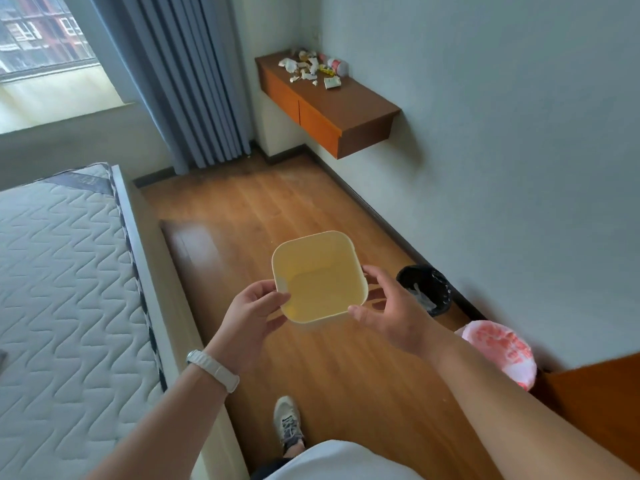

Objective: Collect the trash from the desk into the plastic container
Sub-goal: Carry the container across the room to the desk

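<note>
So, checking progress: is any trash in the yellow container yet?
No, the yellow container is bare inside; the trash lies on the desk.

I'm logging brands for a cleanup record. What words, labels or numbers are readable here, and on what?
No text can be read.
Pink bag: red print, too blurred.
Wrappers on the desk: print too small.
Mattress tag: too blurred.

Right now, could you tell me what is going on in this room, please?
A person holds a yellow plastic container out in front, the left grip on its left edge and the right grip at its near right corner. The container is empty. The trash lies on the wall-mounted desk in the far corner, with none of it collected yet.
</note>
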A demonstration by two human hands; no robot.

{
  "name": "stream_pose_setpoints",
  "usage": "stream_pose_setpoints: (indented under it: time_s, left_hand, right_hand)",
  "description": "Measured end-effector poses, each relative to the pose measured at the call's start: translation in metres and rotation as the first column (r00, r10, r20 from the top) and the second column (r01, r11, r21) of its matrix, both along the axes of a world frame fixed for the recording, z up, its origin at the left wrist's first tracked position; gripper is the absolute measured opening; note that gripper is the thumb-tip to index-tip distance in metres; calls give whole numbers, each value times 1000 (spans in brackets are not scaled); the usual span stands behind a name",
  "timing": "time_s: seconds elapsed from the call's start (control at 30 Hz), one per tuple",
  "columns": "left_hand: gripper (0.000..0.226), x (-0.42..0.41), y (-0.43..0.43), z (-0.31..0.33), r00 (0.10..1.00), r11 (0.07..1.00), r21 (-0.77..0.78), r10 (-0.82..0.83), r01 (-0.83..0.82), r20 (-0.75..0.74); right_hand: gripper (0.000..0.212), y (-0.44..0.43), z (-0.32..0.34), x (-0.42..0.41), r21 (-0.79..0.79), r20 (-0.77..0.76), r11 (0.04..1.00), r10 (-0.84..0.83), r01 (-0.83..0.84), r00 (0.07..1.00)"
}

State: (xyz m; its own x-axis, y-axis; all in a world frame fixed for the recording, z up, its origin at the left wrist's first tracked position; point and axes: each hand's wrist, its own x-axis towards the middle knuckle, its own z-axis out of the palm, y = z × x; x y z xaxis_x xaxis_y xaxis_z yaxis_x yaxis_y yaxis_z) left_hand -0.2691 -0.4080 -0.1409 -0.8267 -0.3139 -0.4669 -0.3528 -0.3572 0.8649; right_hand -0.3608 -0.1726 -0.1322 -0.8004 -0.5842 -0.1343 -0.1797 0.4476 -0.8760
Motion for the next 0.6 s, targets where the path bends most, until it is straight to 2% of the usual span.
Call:
stream_pose_setpoints:
  time_s: [0.1, 0.2, 0.4, 0.47, 0.6]
  left_hand:
    - [38, -28, -46, 8, 999, 1000, 22, -1, 2, -47]
    - [37, -51, -94, 13, 997, 999, 34, 6, -4, -77]
    - [49, -84, -174, 19, 992, 1000, 3, 26, -26, -124]
    - [45, -92, -194, 19, 991, 999, 6, 48, -48, -122]
    - [21, -113, -232, 16, 989, 994, -8, 108, -109, -101]
  right_hand:
    - [62, -47, 10, -30, 24, -32, 1000, 5, -4, 999]
    - [63, -95, 18, -58, 41, -52, 999, 34, -32, 998]
    - [68, -175, 25, -94, 19, -110, 998, 67, -65, 992]
    - [69, -197, 28, -105, 25, -122, 996, 85, -82, 989]
    - [57, -236, 32, -132, 65, -173, 985, 172, -163, 970]
